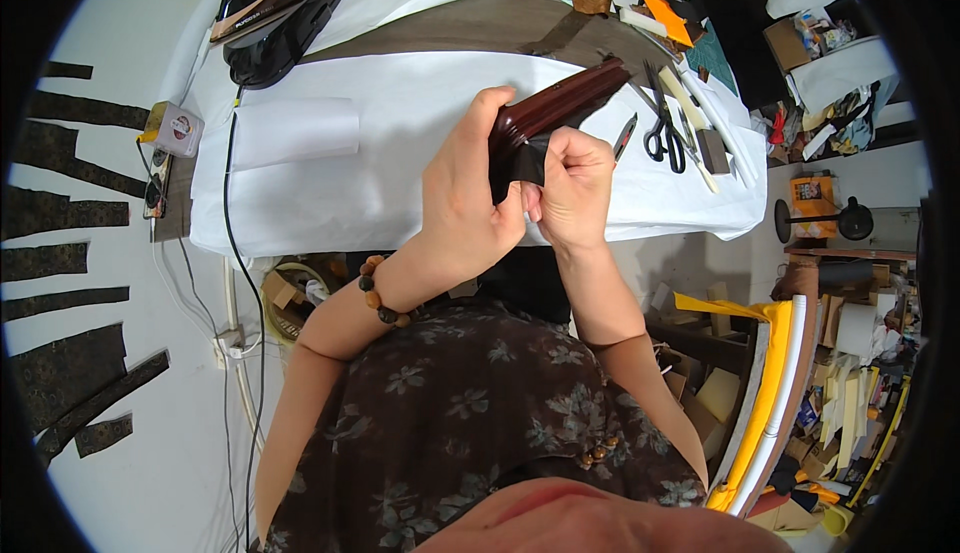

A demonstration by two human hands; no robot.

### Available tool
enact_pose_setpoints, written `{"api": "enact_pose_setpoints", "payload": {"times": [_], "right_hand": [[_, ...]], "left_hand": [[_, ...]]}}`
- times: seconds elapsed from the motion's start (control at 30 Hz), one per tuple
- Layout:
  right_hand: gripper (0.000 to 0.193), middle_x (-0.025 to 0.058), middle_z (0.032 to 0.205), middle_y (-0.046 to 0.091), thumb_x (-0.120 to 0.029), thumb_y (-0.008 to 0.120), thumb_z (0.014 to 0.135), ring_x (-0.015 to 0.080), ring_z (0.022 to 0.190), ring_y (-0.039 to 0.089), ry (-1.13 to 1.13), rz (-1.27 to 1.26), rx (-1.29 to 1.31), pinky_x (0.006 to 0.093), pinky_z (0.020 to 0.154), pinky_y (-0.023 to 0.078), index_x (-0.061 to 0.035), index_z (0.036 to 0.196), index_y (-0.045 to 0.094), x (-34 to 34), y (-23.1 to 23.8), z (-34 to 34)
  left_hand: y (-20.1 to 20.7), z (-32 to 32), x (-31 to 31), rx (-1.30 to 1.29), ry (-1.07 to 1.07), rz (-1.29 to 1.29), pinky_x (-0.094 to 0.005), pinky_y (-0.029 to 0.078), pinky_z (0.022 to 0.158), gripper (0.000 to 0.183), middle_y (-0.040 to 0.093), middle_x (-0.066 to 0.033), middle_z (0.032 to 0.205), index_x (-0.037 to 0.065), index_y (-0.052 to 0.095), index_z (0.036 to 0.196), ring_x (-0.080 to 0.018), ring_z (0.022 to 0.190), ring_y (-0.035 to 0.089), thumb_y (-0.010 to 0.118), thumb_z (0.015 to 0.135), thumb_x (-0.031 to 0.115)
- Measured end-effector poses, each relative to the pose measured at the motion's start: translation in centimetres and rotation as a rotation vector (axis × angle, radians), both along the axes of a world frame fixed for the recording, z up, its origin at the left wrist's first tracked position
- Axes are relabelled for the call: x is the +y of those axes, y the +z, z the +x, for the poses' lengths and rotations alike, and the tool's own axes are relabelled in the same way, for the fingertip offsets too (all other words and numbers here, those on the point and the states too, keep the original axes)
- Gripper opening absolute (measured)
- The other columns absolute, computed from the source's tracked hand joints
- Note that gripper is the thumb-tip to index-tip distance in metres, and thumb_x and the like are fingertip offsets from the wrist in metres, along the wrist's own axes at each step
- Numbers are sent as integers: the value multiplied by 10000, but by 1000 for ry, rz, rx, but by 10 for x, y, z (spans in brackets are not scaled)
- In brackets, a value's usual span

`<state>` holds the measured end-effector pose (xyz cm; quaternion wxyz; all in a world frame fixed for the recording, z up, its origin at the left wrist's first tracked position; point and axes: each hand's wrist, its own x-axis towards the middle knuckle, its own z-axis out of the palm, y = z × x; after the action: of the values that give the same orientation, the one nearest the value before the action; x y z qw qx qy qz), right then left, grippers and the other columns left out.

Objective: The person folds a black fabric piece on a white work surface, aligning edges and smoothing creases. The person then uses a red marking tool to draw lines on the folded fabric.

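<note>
A glossy dark red-brown leather piece (570,96) with black lining material (531,158) along its near edge is held above the white-covered table. My left hand (465,198) grips its left end, thumb raised along the outer side and fingers partly hidden behind it. Closed in a pinch, my right hand (578,188) presses on the black lining at the near side. The fingertips of both hands meet just below the lining. The leather piece slants up to the right, and what lies inside its fold is hidden.
Black scissors (664,123), a pen-like tool (626,137) and a dark block (713,151) lie right of my hands. A clothes iron (275,13) stands at the far left, its black cable running down the left side. A white sheet (295,133) lies on the table (390,83).
</note>
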<state>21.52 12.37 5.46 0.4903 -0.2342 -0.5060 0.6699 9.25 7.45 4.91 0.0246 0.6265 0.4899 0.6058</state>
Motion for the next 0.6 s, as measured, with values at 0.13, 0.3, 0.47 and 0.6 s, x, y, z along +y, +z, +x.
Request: {"api": "enact_pose_setpoints", "payload": {"times": [0.13, 0.3, 0.47, 0.6], "right_hand": [[269, 53, 597, 644, -24, 705, 966, 46, 450, 517, 82, -27, 11, 199, 405, 359, 5, 712, 624, 3, -3, 0], [240, 27, 576, 643, -31, 755, 914, 36, 457, 533, 43, 365, -380, 194, 421, 373, 12, 697, 661, 20, 13, 12], [241, 41, 582, 645, -21, 733, 930, 41, 459, 531, 43, 180, -227, 195, 422, 384, 18, 706, 653, 16, 6, 7], [262, 52, 591, 643, -36, 687, 985, 48, 448, 518, 19, 83, -33, 198, 413, 380, 9, 734, 629, 2, 2, -2]], "left_hand": [[-4, -2, 0, 22, 27, 11, -351, 533, 773, 587, 617, -185, 1026, -39, 437, 1421, -271, 832, 657, 552, 846, -31], [-3, -8, -4, -4, -23, -52, -347, 532, 774, 599, 604, -172, 1091, -11, 448, 1419, -262, 837, 644, 552, 831, -61], [-3, -7, -2, -17, -29, -99, -314, 527, 771, 573, 597, -142, 1070, -1, 436, 1425, -213, 839, 634, 566, 869, -58], [-6, -2, -3, -93, -61, -65, -286, 512, 804, 543, 577, -114, 1133, -6, 419, 1445, -151, 901, 603, 563, 923, -42]]}}
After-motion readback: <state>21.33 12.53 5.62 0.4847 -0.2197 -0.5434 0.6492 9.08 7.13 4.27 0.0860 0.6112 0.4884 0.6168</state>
